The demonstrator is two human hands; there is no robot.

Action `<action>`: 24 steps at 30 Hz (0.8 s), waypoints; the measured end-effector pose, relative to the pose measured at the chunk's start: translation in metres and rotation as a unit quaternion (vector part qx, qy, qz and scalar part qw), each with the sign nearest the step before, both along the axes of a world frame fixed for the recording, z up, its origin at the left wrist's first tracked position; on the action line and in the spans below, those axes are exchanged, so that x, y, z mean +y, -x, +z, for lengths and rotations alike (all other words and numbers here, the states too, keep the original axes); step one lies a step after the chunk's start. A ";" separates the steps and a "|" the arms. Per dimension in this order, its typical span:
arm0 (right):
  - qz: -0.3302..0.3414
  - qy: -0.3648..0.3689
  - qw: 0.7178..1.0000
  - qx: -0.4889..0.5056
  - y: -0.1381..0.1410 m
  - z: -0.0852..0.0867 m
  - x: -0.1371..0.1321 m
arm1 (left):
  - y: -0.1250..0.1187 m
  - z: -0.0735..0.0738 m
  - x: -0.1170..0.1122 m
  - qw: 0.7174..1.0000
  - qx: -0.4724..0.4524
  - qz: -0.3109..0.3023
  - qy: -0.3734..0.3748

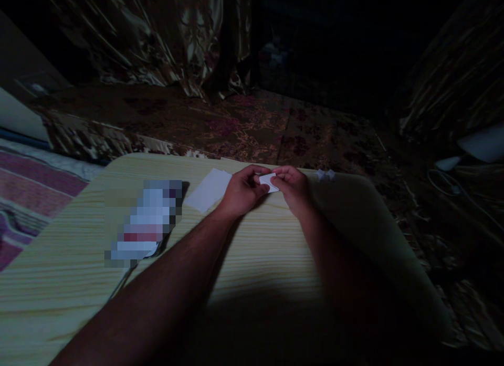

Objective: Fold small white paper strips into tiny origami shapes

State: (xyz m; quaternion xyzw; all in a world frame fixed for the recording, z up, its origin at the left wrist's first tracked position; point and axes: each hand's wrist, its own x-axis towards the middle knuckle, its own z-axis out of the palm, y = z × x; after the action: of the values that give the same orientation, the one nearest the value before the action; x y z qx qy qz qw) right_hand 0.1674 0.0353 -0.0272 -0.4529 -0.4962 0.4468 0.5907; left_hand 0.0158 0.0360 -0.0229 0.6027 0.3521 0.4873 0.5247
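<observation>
Between my two hands is a small white piece of paper (269, 183), held just above the far part of the table. My left hand (243, 190) pinches its left side, thumb on top. On the right side, my right hand (293, 186) grips it between thumb and fingers. Dim light hides whether the paper is folded. Flat on the table, left of my left hand, lies a larger white sheet of paper (208, 190). Some small crumpled or folded white paper pieces (325, 175) sit to the right of my right hand.
A blurred-out pale device (147, 219) with a cable (118, 286) lies on the left of the wood-patterned table (268, 261). Beyond the far edge are a patterned carpet (236, 124) and curtains (157, 35). A pale object with a white cord (444, 185) is at the right.
</observation>
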 end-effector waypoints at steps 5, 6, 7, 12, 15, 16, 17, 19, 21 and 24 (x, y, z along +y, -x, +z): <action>-0.004 -0.003 1.000 0.000 0.000 -0.002 0.001 | -0.001 0.003 -0.003 1.000 -0.012 -0.012 0.005; -0.008 -0.006 1.000 -0.002 0.000 -0.003 0.001 | -0.001 0.003 -0.003 1.000 -0.007 -0.008 0.003; -0.010 -0.007 1.000 -0.004 -0.001 -0.003 0.001 | -0.001 0.003 -0.003 1.000 -0.001 -0.005 0.000; -0.012 -0.002 1.000 -0.006 -0.003 -0.003 0.001 | -0.001 0.001 -0.002 0.999 0.006 0.031 0.009; -0.016 -0.006 1.000 -0.008 -0.003 0.000 -0.002 | -0.001 0.001 0.000 0.997 -0.004 0.070 0.029; -0.017 -0.010 1.000 -0.008 -0.002 0.002 -0.003 | -0.001 0.001 0.000 0.996 -0.009 0.080 0.035; -0.016 -0.013 1.000 -0.009 -0.002 0.003 -0.004 | -0.002 0.001 0.000 0.995 -0.013 0.087 0.039; -0.017 -0.018 1.000 -0.015 0.000 0.005 -0.005 | -0.002 0.001 0.000 0.994 -0.016 0.096 0.041; -0.018 -0.021 0.999 -0.026 0.002 0.006 -0.006 | -0.002 0.001 0.000 0.994 -0.017 0.098 0.039; -0.026 -0.026 0.999 -0.041 0.005 0.006 -0.006 | -0.002 0.000 0.001 0.995 -0.018 0.093 0.031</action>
State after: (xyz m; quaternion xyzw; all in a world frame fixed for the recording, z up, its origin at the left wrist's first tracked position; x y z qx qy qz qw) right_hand 0.1629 0.0297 -0.0215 -0.4680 -0.5193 0.3997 0.5929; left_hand 0.0180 0.0368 -0.0233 0.5420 0.4117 0.5336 0.5020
